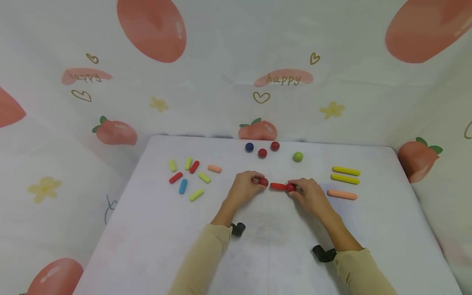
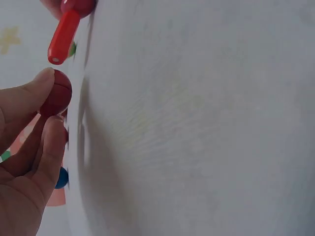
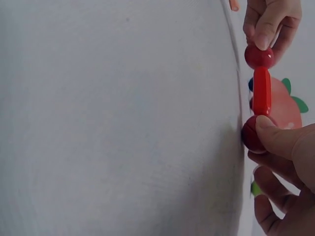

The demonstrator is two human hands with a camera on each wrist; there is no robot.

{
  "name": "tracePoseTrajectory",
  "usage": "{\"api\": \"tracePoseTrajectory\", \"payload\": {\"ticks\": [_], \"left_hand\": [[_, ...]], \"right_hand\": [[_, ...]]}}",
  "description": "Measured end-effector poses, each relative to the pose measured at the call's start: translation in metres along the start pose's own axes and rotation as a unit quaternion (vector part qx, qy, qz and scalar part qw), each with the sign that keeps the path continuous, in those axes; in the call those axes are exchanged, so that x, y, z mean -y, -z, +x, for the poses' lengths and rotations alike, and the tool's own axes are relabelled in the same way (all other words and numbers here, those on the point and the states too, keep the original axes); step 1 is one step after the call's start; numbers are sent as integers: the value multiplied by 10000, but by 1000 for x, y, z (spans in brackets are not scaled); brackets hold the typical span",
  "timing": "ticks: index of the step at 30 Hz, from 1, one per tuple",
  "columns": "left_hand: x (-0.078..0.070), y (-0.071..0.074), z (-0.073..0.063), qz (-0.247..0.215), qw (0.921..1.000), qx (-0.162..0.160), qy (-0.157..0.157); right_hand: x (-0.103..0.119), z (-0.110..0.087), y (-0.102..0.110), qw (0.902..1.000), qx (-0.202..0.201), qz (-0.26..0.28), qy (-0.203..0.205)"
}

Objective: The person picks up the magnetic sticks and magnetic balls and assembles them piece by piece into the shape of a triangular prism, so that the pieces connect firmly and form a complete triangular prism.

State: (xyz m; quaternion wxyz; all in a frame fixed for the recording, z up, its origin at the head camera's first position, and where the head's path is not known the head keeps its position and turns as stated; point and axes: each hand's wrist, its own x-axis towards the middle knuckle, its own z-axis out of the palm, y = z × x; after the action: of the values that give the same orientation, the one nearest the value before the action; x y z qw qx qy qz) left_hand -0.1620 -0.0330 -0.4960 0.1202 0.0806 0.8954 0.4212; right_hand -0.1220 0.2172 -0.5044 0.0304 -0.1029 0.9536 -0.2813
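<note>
My left hand (image 1: 244,187) pinches a red ball (image 1: 263,182) between thumb and fingertips, over the middle of the table. Facing it, my right hand (image 1: 311,194) grips another red ball (image 1: 291,187). A short red stick (image 1: 278,186) juts from that second ball and points at the left one. In the left wrist view a small gap separates the tip of the red stick (image 2: 64,38) from the left ball (image 2: 57,93). The right wrist view has the stick (image 3: 262,91) lined up between both balls. Part of each ball is covered by fingers.
Several short yellow-green, red, blue and orange sticks (image 1: 183,186) lie on the left of the white table (image 1: 269,254). Behind the hands sit a blue ball (image 1: 249,147), two red balls (image 1: 262,153) and a green ball (image 1: 298,156). Longer yellow and orange sticks (image 1: 345,179) lie right.
</note>
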Motion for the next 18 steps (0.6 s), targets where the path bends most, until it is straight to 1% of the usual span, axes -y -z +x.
{"api": "tracePoseTrajectory", "payload": {"ticks": [2, 5, 12, 18], "left_hand": [[1, -2, -2, -109, 9999, -5, 13], [2, -5, -2, -131, 9999, 24, 1], [2, -8, -2, -48, 10000, 63, 25], [1, -9, -3, -14, 9999, 117, 22]], "right_hand": [[0, 0, 0, 10000, -10, 13, 27], [1, -1, 0, 10000, -10, 16, 15], [3, 1, -1, 10000, -12, 23, 96], [3, 0, -1, 10000, -29, -64, 55]]}}
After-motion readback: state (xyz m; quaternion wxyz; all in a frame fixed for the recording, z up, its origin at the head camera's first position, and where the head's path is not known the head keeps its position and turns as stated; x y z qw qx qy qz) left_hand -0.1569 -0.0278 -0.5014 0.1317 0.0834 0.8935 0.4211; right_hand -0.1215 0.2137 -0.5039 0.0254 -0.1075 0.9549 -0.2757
